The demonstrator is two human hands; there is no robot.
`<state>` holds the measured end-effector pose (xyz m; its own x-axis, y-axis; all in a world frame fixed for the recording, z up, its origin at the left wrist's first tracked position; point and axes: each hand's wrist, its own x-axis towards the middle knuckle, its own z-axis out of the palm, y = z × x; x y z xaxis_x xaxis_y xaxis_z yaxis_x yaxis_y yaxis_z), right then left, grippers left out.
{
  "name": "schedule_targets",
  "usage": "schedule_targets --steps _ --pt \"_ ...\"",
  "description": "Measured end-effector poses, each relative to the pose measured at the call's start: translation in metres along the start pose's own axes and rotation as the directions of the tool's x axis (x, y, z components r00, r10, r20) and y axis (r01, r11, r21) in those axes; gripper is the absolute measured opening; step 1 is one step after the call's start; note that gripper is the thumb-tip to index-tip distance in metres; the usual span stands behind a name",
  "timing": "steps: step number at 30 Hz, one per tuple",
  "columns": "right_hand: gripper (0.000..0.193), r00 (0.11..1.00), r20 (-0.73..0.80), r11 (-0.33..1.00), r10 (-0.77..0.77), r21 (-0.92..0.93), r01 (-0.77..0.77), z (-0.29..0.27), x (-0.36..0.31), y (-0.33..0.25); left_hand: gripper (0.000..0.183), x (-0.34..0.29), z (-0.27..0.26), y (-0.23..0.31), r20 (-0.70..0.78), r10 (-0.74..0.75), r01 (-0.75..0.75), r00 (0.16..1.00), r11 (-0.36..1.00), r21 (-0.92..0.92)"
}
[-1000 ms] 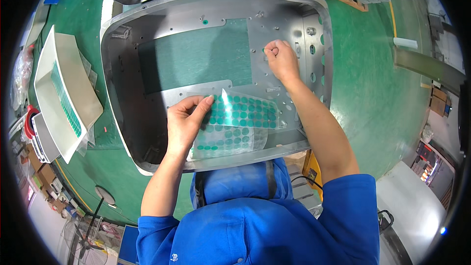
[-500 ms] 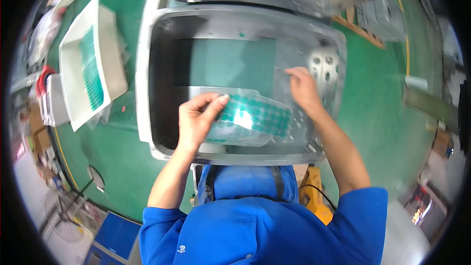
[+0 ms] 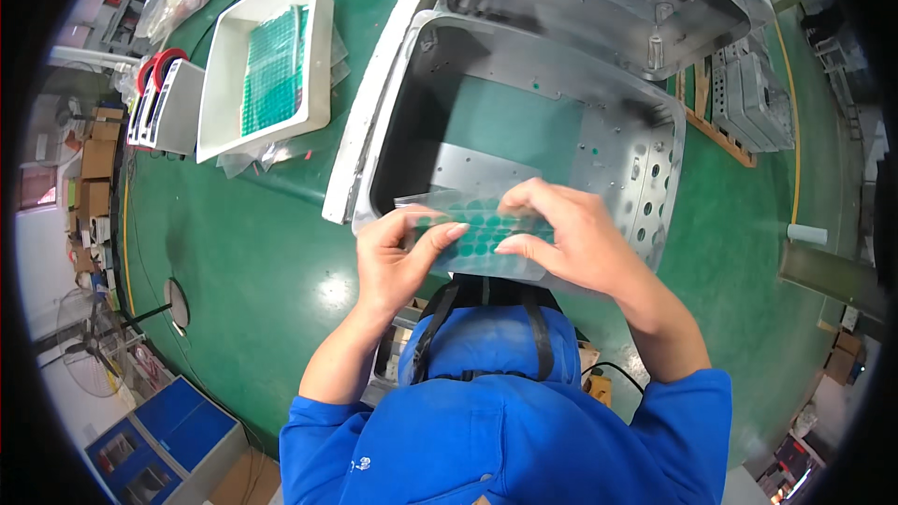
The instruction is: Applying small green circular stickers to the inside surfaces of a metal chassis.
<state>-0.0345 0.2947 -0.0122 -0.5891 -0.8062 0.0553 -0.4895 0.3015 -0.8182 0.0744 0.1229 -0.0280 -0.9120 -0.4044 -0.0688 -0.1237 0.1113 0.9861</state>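
A clear sheet of round green stickers (image 3: 479, 235) is stretched between my two hands, over the near edge of a grey metal box (image 3: 571, 136). My left hand (image 3: 398, 252) pinches the sheet's left end between thumb and fingers. On the right end, my right hand (image 3: 571, 234) grips it with thumb and forefinger; whether a single dot is between these fingertips I cannot tell. The box is open, with a row of holes along its right wall and several small green dots inside. Its lid (image 3: 608, 5) stands raised at the far side.
Left of the box, a white bin (image 3: 213, 103) holds more green sheets (image 3: 274, 70). Tape rolls (image 3: 166, 65) and a plastic bag (image 3: 178, 0) lie beyond it. Grey metal parts (image 3: 751, 98) rest on wood at right. A fan (image 3: 89, 341) stands at lower left.
My right hand has come back from inside the box to the sheet and taken hold of it. The sheet is nearer to me. My view has turned, so the box appears shifted right.
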Motion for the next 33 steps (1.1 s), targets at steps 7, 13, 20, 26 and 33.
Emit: schedule_targets --steps 7,13,20,26,33 --pt "0.015 0.905 0.328 0.878 0.270 0.301 -0.371 0.027 -0.023 -0.052 0.016 -0.061 -0.045 0.013 -0.016 0.259 -0.259 0.966 0.965 0.042" --pt "0.013 0.961 0.172 0.806 0.216 0.524 -0.275 0.051 -0.030 -0.048 0.013 -0.072 -0.053 -0.012 0.037 0.353 -0.355 0.935 0.931 0.090" --pt "0.010 0.965 0.051 0.858 0.259 0.446 -0.254 0.062 -0.032 -0.017 0.013 -0.052 -0.039 -0.044 0.095 0.292 -0.299 0.952 0.952 0.067" --pt "0.008 0.985 -0.173 0.999 -0.014 0.045 0.022 0.065 -0.024 0.008 0.011 -0.035 -0.024 -0.061 0.099 0.017 -0.023 0.995 0.998 0.061" --pt "0.005 0.897 -0.117 0.897 0.427 0.185 -0.403 0.059 0.018 0.141 0.012 -0.015 -0.011 -0.073 -0.001 -0.068 0.068 0.998 0.997 0.048"
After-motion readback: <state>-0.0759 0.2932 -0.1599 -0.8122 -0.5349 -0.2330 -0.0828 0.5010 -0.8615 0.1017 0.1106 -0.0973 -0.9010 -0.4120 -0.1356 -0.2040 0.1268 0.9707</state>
